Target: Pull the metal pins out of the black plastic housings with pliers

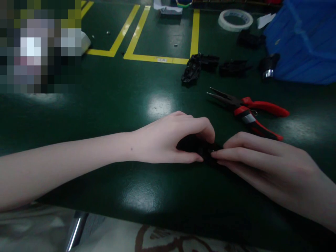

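A small black plastic part (208,155) lies low over the green table, mostly covered by my fingers and dark against the surface. My left hand (181,138) grips its left side, thumb in front and curled fingers behind. From the right, my right hand (267,164) presses its fingertips together on the part's right end; whether they also pinch something smaller cannot be made out. Just beyond my right hand rest long-nose pliers (238,105) with red and black handles, their jaws slightly apart and pointing left.
Several black plastic parts (193,68) lie further back, beside a blue bin (301,42). A roll of white tape (235,20) sits behind them. Yellow tape lines (157,59) mark the green table (91,115). At the upper left, a blurred-out area covers part of the view.
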{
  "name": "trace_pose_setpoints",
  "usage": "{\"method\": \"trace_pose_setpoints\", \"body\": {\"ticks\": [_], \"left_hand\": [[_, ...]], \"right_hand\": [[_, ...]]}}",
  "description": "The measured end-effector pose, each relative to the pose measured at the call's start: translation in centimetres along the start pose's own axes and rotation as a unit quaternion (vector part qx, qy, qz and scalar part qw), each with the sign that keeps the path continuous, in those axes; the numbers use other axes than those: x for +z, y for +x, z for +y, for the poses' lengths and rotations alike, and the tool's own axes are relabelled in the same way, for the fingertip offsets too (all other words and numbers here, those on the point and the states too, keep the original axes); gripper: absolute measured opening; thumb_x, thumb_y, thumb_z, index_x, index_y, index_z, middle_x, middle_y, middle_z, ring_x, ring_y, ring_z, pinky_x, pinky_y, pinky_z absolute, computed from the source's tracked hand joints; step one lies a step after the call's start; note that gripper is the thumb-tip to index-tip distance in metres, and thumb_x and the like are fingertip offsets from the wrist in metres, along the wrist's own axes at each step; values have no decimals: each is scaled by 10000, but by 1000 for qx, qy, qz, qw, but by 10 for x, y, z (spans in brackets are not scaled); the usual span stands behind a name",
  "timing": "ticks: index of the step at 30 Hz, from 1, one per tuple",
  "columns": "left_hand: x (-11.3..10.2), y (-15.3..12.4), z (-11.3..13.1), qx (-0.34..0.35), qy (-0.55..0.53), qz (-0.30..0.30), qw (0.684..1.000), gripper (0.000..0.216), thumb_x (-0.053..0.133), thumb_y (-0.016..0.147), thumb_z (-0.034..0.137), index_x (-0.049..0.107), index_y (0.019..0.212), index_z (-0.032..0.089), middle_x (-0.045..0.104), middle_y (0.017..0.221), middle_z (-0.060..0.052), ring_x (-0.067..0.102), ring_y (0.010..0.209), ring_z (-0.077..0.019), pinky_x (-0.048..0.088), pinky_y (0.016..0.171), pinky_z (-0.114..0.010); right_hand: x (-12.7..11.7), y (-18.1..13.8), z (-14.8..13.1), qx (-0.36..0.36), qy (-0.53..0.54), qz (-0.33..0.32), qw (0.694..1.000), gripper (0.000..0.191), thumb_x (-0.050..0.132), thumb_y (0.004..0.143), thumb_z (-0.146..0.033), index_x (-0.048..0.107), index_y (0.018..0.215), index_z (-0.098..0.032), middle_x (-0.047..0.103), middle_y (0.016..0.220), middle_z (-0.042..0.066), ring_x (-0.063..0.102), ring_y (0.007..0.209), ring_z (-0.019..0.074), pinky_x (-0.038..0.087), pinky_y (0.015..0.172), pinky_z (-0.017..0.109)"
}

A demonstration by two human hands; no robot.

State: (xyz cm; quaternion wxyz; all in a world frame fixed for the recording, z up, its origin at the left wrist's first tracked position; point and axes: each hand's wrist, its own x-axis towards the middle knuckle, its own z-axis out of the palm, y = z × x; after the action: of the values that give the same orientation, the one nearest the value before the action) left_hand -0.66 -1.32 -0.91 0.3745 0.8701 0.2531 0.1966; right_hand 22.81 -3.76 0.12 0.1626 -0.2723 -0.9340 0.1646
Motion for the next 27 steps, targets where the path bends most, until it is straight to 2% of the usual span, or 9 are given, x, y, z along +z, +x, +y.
{"method": "trace_pose_setpoints", "body": {"ticks": [2, 4, 7, 10, 13, 16, 21, 27], "left_hand": [[2, 0, 2, -35, -28, 7, 999, 382, 704, 778, 275, 535, 1106, 176, 653, 1040, -10, 602, 940, -154, 433, 850, -269], [3, 0, 5, -46, -31, -9, 998, 432, 704, 777, 276, 521, 1158, 187, 647, 1066, -6, 591, 981, -161, 394, 916, -301], [3, 0, 8, -47, -12, -42, 998, 374, 685, 792, 254, 544, 1132, 188, 636, 1080, 5, 567, 1028, -162, 317, 983, -329], [2, 1, 9, -55, -5, -47, 997, 336, 686, 785, 247, 549, 1087, 190, 630, 1064, 12, 565, 1010, -160, 315, 971, -323], [2, 1, 8, -56, -4, -48, 997, 327, 684, 785, 240, 540, 1075, 193, 626, 1045, 14, 564, 988, -160, 323, 961, -322], [4, 0, 6, -56, 17, -26, 998, 341, 699, 781, 284, 555, 1075, 190, 593, 1095, -17, 527, 1046, -186, 351, 934, -320], [5, -2, 3, -47, 57, 1, 997, 402, 723, 758, 407, 585, 1058, 177, 518, 1208, -64, 476, 1108, -218, 362, 933, -336], [6, -2, 1, -46, 62, -1, 997, 389, 716, 764, 406, 577, 1057, 192, 524, 1205, -59, 476, 1103, -221, 369, 931, -347]], "right_hand": [[1, -1, 1, -3, -20, 10, 1000, 163, 467, 905, -162, 599, 984, -214, 606, 872, 10, 577, 681, 82, 439, 558, 212], [3, -1, 1, 0, -33, 23, 999, 130, 488, 899, -169, 600, 944, -216, 604, 838, 3, 568, 659, 82, 431, 550, 218], [4, 0, 1, 3, -36, 32, 999, 51, 539, 884, -235, 577, 862, -210, 590, 753, -8, 548, 616, 94, 409, 517, 235], [4, -1, 2, 13, -34, 38, 999, 82, 565, 868, -277, 556, 823, -209, 582, 723, -13, 542, 601, 101, 405, 514, 243], [4, -2, 4, 11, -32, 29, 999, 41, 531, 879, -223, 567, 883, -204, 598, 780, -3, 562, 644, 105, 430, 556, 241], [4, -2, 5, 9, -34, 20, 999, 108, 487, 886, -165, 560, 957, -202, 590, 876, 17, 574, 718, 111, 445, 594, 239], [5, -1, 4, 19, -58, 55, 997, 106, 495, 882, -180, 560, 964, -194, 513, 1111, 79, 553, 969, 165, 466, 779, 292], [10, 0, 2, 12, -66, 49, 997, 72, 505, 876, -185, 554, 926, -203, 549, 1117, 76, 544, 1034, 194, 437, 831, 332]]}}
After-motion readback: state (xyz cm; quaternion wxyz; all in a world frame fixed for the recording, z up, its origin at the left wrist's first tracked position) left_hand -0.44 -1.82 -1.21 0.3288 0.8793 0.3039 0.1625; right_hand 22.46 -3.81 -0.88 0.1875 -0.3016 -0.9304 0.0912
